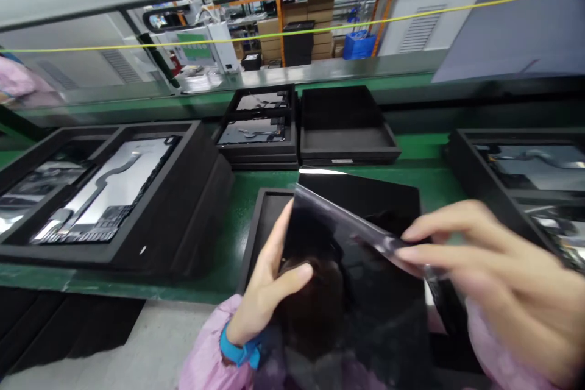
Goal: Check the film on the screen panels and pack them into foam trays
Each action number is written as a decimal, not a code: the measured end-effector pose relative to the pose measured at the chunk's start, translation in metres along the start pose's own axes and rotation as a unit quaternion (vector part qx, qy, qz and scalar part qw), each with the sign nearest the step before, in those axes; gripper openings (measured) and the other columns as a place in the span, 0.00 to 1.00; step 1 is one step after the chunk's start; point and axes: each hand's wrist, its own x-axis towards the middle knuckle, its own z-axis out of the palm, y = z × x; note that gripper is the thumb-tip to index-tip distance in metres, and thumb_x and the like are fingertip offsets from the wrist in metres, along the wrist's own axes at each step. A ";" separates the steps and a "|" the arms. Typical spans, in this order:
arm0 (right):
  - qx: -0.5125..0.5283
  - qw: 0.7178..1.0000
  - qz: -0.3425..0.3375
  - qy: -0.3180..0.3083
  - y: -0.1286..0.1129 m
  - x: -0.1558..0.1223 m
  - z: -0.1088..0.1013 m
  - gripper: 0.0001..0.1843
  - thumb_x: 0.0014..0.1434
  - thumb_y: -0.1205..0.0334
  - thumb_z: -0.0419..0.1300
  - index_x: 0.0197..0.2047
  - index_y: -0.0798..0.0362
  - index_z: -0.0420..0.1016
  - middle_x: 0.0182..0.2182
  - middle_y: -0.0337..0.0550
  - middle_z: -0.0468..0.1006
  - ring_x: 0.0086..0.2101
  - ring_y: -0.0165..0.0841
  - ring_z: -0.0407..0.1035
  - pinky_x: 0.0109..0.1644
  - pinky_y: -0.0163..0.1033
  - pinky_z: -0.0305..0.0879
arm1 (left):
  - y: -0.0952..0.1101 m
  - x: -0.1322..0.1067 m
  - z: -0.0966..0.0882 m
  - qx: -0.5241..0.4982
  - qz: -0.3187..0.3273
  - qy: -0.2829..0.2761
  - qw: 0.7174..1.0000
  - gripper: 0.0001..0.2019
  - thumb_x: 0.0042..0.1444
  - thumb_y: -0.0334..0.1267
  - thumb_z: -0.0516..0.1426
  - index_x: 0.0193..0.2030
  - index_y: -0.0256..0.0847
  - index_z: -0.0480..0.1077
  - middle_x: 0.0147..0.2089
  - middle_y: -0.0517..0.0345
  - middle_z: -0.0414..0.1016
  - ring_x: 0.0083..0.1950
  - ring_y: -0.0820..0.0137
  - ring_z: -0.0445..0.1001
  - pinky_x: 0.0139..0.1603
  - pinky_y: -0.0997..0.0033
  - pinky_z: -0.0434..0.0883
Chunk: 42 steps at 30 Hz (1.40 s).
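Note:
A glossy black screen panel point(320, 311) is tilted in front of me. My left hand point(269, 280) grips its left edge, thumb on the front face, fingers behind. A clear protective film point(351, 219) stands lifted off the panel along a diagonal fold from the upper left corner. My right hand point(493, 274) pinches the film's edge between thumb and fingers at the panel's right side; it is partly blurred. Beneath that hand hangs a dark strip point(443, 298) that I cannot make out. Behind the panel, a black foam tray point(258, 225) is mostly hidden.
Foam trays holding screen parts with ribbon cables stand at the left point(187, 183), at the back point(260, 155) and at the right point(466, 164). Another foam tray point(350, 149) stands at the back centre. All rest on a green bench point(242, 186). A yellow cord point(256, 38) spans the view.

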 end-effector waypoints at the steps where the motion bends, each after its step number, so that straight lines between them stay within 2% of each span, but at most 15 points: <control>1: -0.024 0.994 -0.057 -0.092 -0.006 0.005 0.001 0.15 0.63 0.63 0.55 0.52 0.51 0.75 0.47 0.46 0.72 0.45 0.29 0.68 0.47 0.29 0.67 | -0.003 0.001 -0.004 0.010 -0.002 0.026 1.000 0.32 0.50 0.33 0.64 0.62 0.60 0.64 0.68 0.70 0.61 0.72 0.63 0.51 0.70 0.70 0.52; 3: -0.034 0.958 -0.148 -0.245 -0.015 0.012 0.003 0.19 0.66 0.63 0.51 0.58 0.55 0.69 0.48 0.47 0.73 0.45 0.29 0.69 0.49 0.29 0.68 | -0.010 0.002 -0.012 0.012 -0.016 0.073 0.997 0.32 0.48 0.35 0.64 0.61 0.58 0.66 0.67 0.69 0.63 0.72 0.60 0.52 0.70 0.68 0.52; 4: -0.020 0.945 -0.166 -0.282 -0.018 0.015 0.006 0.18 0.67 0.62 0.49 0.57 0.56 0.70 0.48 0.47 0.73 0.46 0.30 0.69 0.51 0.31 0.67 | -0.013 0.001 -0.016 0.001 -0.021 0.092 0.996 0.32 0.47 0.36 0.64 0.60 0.58 0.67 0.66 0.69 0.64 0.72 0.59 0.52 0.70 0.67 0.52; 7: 0.010 0.922 -0.241 -0.304 -0.017 0.020 0.016 0.19 0.68 0.62 0.45 0.49 0.59 0.74 0.46 0.49 0.74 0.48 0.34 0.69 0.53 0.36 0.68 | -0.019 -0.005 -0.022 -0.048 -0.031 0.137 0.989 0.31 0.44 0.42 0.64 0.59 0.59 0.68 0.64 0.70 0.67 0.70 0.56 0.55 0.70 0.63 0.54; 9: 0.008 0.912 -0.290 -0.290 -0.014 0.022 0.022 0.17 0.67 0.63 0.47 0.42 0.60 0.76 0.46 0.51 0.74 0.50 0.36 0.68 0.53 0.36 0.68 | -0.020 -0.008 -0.023 -0.071 -0.051 0.154 0.984 0.34 0.44 0.44 0.64 0.61 0.59 0.65 0.61 0.67 0.71 0.67 0.53 0.61 0.68 0.57 0.58; 11: -0.002 0.898 -0.317 -0.304 -0.013 0.023 0.025 0.15 0.65 0.66 0.48 0.35 0.59 0.75 0.47 0.51 0.74 0.52 0.36 0.67 0.54 0.35 0.67 | -0.019 -0.011 -0.021 -0.079 -0.068 0.167 0.980 0.37 0.44 0.43 0.64 0.64 0.57 0.62 0.57 0.64 0.75 0.64 0.51 0.66 0.66 0.53 0.61; 16: -0.075 0.888 -0.292 -0.348 -0.016 0.025 0.026 0.15 0.63 0.67 0.49 0.35 0.60 0.77 0.48 0.48 0.74 0.57 0.37 0.61 0.59 0.36 0.64 | -0.013 -0.010 -0.018 -0.079 -0.061 0.156 0.983 0.36 0.46 0.43 0.62 0.64 0.58 0.60 0.55 0.64 0.76 0.61 0.51 0.69 0.62 0.52 0.66; 20: -0.101 0.861 -0.349 -0.355 -0.012 0.029 0.025 0.17 0.61 0.66 0.48 0.28 0.58 0.76 0.46 0.50 0.74 0.57 0.41 0.61 0.56 0.39 0.66 | -0.014 -0.009 -0.023 -0.082 -0.098 0.158 0.979 0.38 0.45 0.44 0.62 0.65 0.62 0.57 0.54 0.67 0.77 0.59 0.52 0.71 0.59 0.52 0.69; 23: -0.097 0.859 -0.366 -0.346 -0.010 0.034 0.023 0.17 0.61 0.65 0.49 0.25 0.57 0.74 0.45 0.52 0.75 0.56 0.42 0.62 0.53 0.40 0.67 | -0.015 -0.006 -0.025 -0.108 -0.081 0.164 0.977 0.39 0.42 0.41 0.63 0.64 0.61 0.59 0.55 0.67 0.76 0.59 0.54 0.70 0.59 0.57 0.69; 27: -0.080 0.857 -0.357 -0.363 -0.007 0.040 0.019 0.15 0.59 0.65 0.49 0.28 0.57 0.75 0.48 0.54 0.73 0.57 0.43 0.61 0.54 0.41 0.66 | -0.014 -0.003 -0.018 -0.108 -0.056 0.175 0.977 0.39 0.42 0.39 0.62 0.65 0.56 0.60 0.55 0.64 0.77 0.58 0.54 0.71 0.59 0.59 0.69; 29: -0.081 0.858 -0.338 -0.377 -0.005 0.042 0.017 0.10 0.53 0.68 0.52 0.30 0.58 0.76 0.50 0.55 0.72 0.58 0.44 0.59 0.56 0.42 0.65 | -0.013 -0.001 -0.016 -0.103 -0.041 0.169 0.979 0.39 0.43 0.38 0.62 0.66 0.58 0.59 0.53 0.65 0.77 0.58 0.55 0.71 0.60 0.57 0.69; 32: -0.076 0.861 -0.320 -0.387 -0.002 0.043 0.016 0.11 0.48 0.69 0.55 0.33 0.58 0.77 0.51 0.55 0.71 0.60 0.46 0.57 0.59 0.45 0.63 | -0.012 -0.001 -0.017 -0.095 -0.044 0.156 0.982 0.37 0.46 0.38 0.61 0.64 0.64 0.59 0.53 0.69 0.77 0.59 0.57 0.71 0.62 0.56 0.67; 36: -0.076 0.860 -0.314 -0.396 -0.002 0.042 0.016 0.11 0.49 0.69 0.54 0.34 0.57 0.76 0.51 0.54 0.71 0.60 0.45 0.57 0.58 0.45 0.64 | -0.013 -0.002 -0.022 -0.093 -0.051 0.134 0.985 0.35 0.47 0.40 0.61 0.63 0.68 0.60 0.54 0.73 0.76 0.62 0.58 0.68 0.65 0.56 0.64; 40: -0.079 0.860 -0.306 -0.402 -0.004 0.041 0.015 0.08 0.54 0.68 0.55 0.35 0.55 0.76 0.52 0.53 0.70 0.61 0.44 0.56 0.59 0.46 0.62 | -0.012 -0.002 -0.022 -0.057 -0.030 0.115 0.991 0.31 0.49 0.42 0.60 0.61 0.68 0.63 0.56 0.80 0.74 0.66 0.57 0.63 0.68 0.59 0.61; 42: -0.079 0.869 -0.290 -0.392 -0.004 0.043 0.014 0.06 0.58 0.67 0.56 0.34 0.55 0.75 0.53 0.52 0.70 0.61 0.42 0.56 0.61 0.45 0.60 | -0.010 0.002 -0.018 -0.040 -0.022 0.118 0.992 0.28 0.53 0.41 0.58 0.61 0.66 0.64 0.59 0.82 0.71 0.68 0.56 0.59 0.69 0.60 0.58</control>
